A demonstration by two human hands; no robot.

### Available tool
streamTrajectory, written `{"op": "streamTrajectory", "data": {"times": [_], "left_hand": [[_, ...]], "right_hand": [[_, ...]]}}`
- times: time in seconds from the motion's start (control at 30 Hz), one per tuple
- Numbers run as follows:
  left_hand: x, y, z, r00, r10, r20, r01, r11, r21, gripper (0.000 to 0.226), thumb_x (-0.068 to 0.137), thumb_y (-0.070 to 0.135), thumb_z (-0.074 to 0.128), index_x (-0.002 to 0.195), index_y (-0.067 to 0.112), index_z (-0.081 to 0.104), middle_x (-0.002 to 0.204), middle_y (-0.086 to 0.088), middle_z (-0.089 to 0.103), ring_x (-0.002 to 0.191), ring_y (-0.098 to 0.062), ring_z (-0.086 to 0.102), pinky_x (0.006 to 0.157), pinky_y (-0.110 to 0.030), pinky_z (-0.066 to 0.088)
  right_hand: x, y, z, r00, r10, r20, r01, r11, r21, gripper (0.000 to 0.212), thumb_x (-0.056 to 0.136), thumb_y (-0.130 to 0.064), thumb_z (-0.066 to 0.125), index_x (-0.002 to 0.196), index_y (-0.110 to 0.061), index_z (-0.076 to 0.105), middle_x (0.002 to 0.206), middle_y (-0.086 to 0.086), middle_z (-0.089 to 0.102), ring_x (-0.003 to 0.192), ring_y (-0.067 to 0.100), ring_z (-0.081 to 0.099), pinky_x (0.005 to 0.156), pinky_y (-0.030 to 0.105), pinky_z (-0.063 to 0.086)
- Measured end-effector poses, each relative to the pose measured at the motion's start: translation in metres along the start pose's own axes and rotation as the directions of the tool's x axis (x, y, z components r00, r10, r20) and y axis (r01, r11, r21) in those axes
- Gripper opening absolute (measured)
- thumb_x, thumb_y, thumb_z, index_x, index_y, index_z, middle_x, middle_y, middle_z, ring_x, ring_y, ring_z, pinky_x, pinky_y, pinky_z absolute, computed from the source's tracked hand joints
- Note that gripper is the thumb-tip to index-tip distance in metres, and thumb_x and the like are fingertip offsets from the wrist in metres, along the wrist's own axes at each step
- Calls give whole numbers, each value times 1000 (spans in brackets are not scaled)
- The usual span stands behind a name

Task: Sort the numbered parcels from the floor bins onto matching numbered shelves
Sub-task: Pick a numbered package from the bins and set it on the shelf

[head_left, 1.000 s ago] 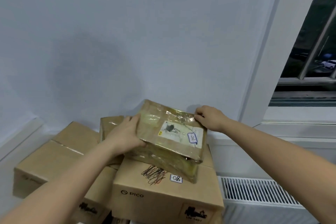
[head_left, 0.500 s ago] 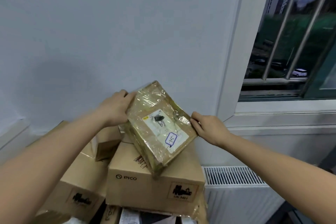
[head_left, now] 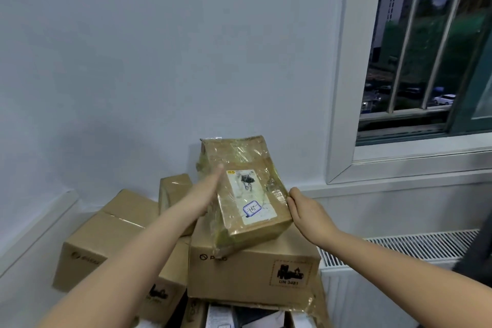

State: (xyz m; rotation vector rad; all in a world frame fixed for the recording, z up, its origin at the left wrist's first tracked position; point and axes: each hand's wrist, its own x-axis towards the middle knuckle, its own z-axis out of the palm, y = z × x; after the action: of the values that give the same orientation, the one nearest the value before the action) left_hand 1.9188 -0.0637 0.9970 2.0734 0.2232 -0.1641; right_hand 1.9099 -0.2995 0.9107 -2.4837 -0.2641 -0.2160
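A brown cardboard parcel [head_left: 243, 189] wrapped in clear tape, with a white label and a handwritten number tag reading 15, is tilted above a stack of boxes. My left hand [head_left: 206, 192] lies flat against its left side with the fingers straight. My right hand [head_left: 303, 208] grips its near right corner, fingers curled round the edge. The parcel's near end is over a larger box [head_left: 253, 271] printed with a logo and a UN 3481 mark.
More cardboard boxes [head_left: 106, 245] are stacked to the left against the pale wall. A small taped box [head_left: 174, 189] stands behind my left arm. A white radiator [head_left: 394, 261] runs under the barred window [head_left: 426, 42] on the right.
The parcel has been turned so its label's long side runs away from me, and it sits a little higher. My left hand went from gripping the far corner to lying flat along the side.
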Motion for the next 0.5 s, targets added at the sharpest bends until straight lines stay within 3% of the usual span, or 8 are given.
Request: {"op": "streamTrajectory", "data": {"times": [0.07, 0.17, 0.3, 0.4, 0.5], "left_hand": [[-12, -6, 8, 997, 19, 71, -22, 999, 44, 51, 94, 49, 53, 139, 34, 33, 112, 7, 58, 92, -12, 61, 80, -28, 48], [-16, -14, 7, 995, 90, 50, -89, 996, -25, 57, 95, 31, 58, 143, 31, 28, 103, 11, 62, 83, -7, 65, 64, -20, 48], [-29, -14, -10, 988, 154, 27, -152, 986, -62, 47, 95, 27, 57, 132, 41, 32, 99, 19, 61, 85, -4, 64, 65, -18, 46], [-43, -16, -24, 981, 195, 4, -194, 979, -65, 52, 93, 27, 61, 135, 42, 33, 115, 12, 64, 96, -10, 66, 83, -28, 50], [-60, -22, -42, 982, 181, -53, -184, 980, -76, 52, 93, 28, 62, 133, 43, 32, 123, 7, 62, 100, -15, 66, 87, -34, 51]], "right_hand": [[-3, -3, 0, 1000, 15, -13, -15, 999, 31, 22, 105, -28, 30, 95, -11, 41, 77, 9, 59, 74, 31, 55, 67, 40, 41], [-9, -12, -4, 999, 40, -21, -36, 987, 158, 16, 104, -29, 33, 107, -18, 44, 86, 4, 63, 81, 24, 58, 72, 37, 45], [-10, -37, -6, 991, 115, -67, -86, 935, 344, 35, 102, -35, 42, 134, -21, 45, 92, -2, 62, 87, 11, 57, 70, 20, 40], [-5, -52, -4, 994, 61, -86, -38, 969, 246, 38, 102, -39, 38, 133, -21, 52, 118, -3, 61, 106, 15, 56, 85, 31, 44], [-1, -71, -5, 995, -20, -93, 39, 977, 210, 37, 101, -41, 36, 129, -25, 55, 116, -6, 61, 104, 15, 57, 86, 34, 44]]}}
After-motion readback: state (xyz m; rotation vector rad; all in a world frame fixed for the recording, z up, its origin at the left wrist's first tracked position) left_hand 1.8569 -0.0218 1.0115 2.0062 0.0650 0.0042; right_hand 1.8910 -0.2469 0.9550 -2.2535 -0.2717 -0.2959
